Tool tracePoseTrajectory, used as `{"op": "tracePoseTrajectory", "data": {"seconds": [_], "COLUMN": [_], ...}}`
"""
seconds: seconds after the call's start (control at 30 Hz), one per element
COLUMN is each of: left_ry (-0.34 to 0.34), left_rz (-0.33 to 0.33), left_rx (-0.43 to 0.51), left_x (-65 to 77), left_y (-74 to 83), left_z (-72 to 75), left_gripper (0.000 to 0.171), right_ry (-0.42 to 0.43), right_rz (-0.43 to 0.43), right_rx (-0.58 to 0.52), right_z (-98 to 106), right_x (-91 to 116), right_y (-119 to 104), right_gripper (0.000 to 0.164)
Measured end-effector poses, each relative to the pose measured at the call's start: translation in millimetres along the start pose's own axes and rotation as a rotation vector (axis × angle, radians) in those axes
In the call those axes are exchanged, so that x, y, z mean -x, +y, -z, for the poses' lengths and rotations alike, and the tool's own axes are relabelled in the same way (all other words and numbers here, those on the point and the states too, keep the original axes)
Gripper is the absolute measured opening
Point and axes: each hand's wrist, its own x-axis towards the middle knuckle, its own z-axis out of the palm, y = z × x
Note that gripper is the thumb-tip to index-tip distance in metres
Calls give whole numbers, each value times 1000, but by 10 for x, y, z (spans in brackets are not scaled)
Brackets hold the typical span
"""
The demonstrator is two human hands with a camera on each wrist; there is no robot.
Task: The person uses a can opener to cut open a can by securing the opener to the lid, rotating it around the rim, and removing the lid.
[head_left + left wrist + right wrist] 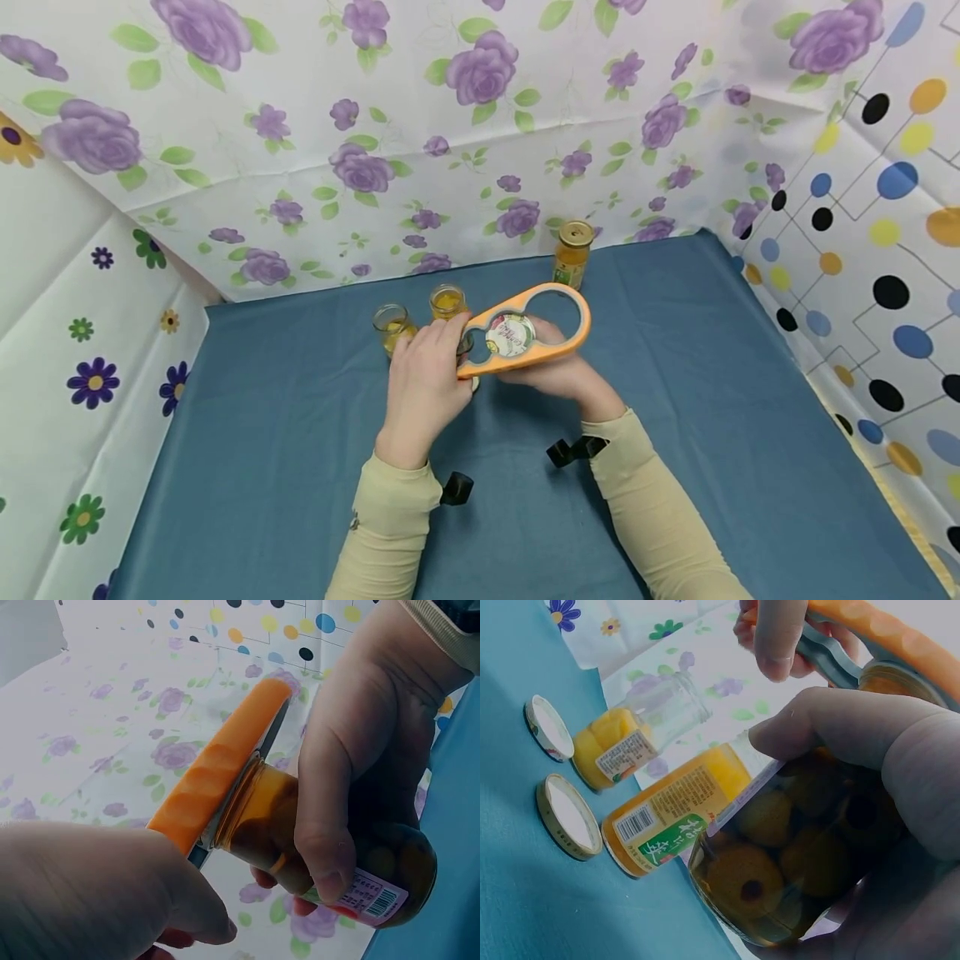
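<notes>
My left hand [423,383] grips the narrow end of an orange jar opener [202,795] with grey-lined holes of different sizes. My right hand [573,379] is wrapped around a glass jar [765,855] of dark round fruit in liquid, raised and tilted above the table. One of the opener's middle holes sits around the jar's lid [510,335], whose printed top shows through it. In the left wrist view, a label with a barcode [381,903] shows below my right thumb.
Behind my left hand stand two lidless jars, one with yellow fruit pieces [607,742] and one with orange contents [667,810]. Two lids [568,817] lie beside them on the blue cloth [285,467]. A capped jar [573,254] stands at the back, near the flowered curtain.
</notes>
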Motion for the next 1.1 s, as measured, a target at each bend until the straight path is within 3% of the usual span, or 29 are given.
{"op": "tracePoseTrajectory", "data": {"seconds": [0.2, 0.5, 0.7, 1.1], "left_ry": [1, -23, -9, 31], "left_rz": [-1, 56, 72, 85], "left_rx": [-9, 26, 40, 39], "left_x": [4, -2, 4, 10], "left_y": [-14, -38, -55, -39], "left_z": [-7, 10, 22, -1], "left_gripper": [53, 58, 58, 54], "right_ry": [-9, 15, 34, 112], "right_rz": [15, 25, 34, 53], "right_rx": [-17, 17, 60, 40], "right_z": [-16, -89, -136, -222], "right_x": [9, -8, -19, -45], "right_y": [6, 13, -2, 27], "right_gripper": [60, 62, 62, 67]}}
